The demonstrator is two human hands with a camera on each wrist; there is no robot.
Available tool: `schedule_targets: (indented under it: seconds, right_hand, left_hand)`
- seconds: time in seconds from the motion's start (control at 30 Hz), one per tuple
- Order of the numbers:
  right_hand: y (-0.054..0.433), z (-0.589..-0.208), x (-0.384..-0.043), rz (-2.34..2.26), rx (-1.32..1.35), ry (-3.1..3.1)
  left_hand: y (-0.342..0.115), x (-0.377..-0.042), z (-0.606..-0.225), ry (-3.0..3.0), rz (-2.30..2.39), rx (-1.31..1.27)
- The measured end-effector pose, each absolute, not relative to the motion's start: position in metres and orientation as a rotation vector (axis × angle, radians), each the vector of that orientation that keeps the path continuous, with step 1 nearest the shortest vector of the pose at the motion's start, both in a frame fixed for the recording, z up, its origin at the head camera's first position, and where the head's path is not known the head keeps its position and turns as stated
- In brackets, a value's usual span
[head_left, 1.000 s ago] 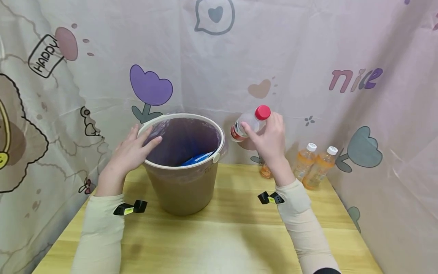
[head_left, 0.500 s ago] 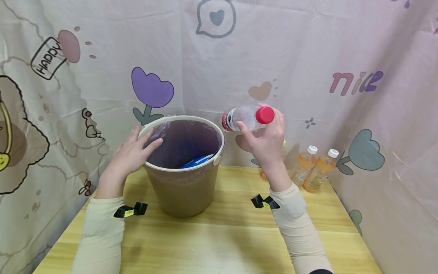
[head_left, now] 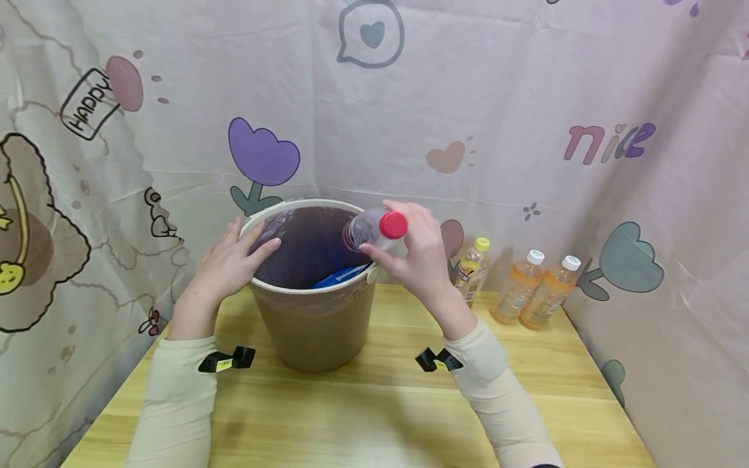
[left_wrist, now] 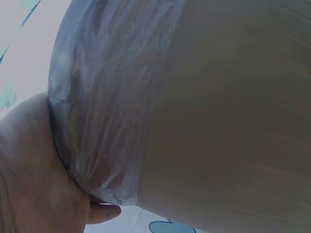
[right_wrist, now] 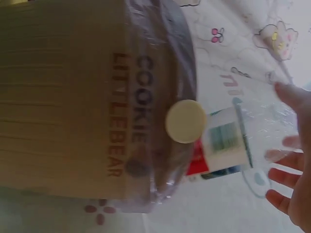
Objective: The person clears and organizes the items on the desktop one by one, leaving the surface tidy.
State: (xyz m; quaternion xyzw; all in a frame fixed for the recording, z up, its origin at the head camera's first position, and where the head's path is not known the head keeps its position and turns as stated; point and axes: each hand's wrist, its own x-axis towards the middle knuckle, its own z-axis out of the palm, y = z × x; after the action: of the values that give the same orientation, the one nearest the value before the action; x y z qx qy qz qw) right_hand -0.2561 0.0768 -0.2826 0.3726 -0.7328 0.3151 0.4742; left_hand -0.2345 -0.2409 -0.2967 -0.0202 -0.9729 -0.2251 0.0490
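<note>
A brown trash bin (head_left: pixel 310 331) with a cream rim and a clear plastic liner stands on the table. My left hand (head_left: pixel 225 270) rests on its left rim, fingers extended and thumb over the opening. Seen from the left wrist, that hand (left_wrist: pixel 41 170) lies against the liner (left_wrist: pixel 112 111). My right hand (head_left: pixel 418 253) holds a clear plastic bottle (head_left: pixel 368 229) with a red cap between thumb and fingers. Tilted base-first, the bottle overlaps the bin's right rim in the head view. A blue item (head_left: pixel 342 276) lies inside the bin.
At the back right stand a yellow-capped bottle (head_left: pixel 471 270) and two orange drink bottles with white caps, a left one (head_left: pixel 517 286) and a right one (head_left: pixel 550 292). A printed curtain (head_left: pixel 497 78) hangs behind and beside the wooden table (head_left: pixel 351 416).
My right hand has moved left with the red-capped bottle, from beside the bin to its right rim. The yellow-capped bottle has come into sight behind it. The left hand stays on the rim.
</note>
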Motion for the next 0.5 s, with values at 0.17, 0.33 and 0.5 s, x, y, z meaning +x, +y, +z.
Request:
schedule_targets:
  seconds: [0.17,0.33,0.5]
  right_hand:
    - [0.077,-0.294,-0.254,0.649,0.925,-2.039]
    - [0.075,-0.3,-0.251,0.557,0.91,-2.255]
    - [0.07,-0.302,-0.25,0.499,0.944,-2.311]
  left_hand:
    - [-0.239,-0.235,-0.299,-2.966,-0.684,-0.063]
    - [-0.24,-0.236,-0.299,-2.969,-0.699,-0.066]
    - [-0.243,-0.236,-0.298,-2.97,-0.694,-0.072]
